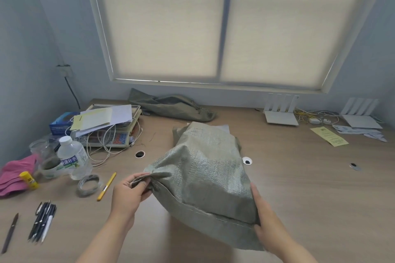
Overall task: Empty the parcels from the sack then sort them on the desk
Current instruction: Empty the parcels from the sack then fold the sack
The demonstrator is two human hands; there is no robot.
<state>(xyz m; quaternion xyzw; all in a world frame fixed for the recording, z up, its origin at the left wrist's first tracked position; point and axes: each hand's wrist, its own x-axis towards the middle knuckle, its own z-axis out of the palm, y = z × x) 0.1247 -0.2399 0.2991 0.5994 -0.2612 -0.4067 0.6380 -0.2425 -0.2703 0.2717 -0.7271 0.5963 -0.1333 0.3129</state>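
Grey-green woven plastic sack [203,177] centre of light wooden desk [299,188], mouth at 12 o'clock | left hand [128,194] pinches 9 o'clock corner, right hand [265,220] grips 4 o'clock seam | risk: slick weave slips on lifting, contents stay inside

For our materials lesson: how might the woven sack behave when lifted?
Probably floppy: the sack creases and sags between the left hand and right hand. Likely bulky inside: boxy bulges show, so contents may slide out.

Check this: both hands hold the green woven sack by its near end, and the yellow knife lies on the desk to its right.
Wrong side. The head view shows the left hand and right hand holding the woven sack by its near end, but the yellow knife lies on the desk to its left.
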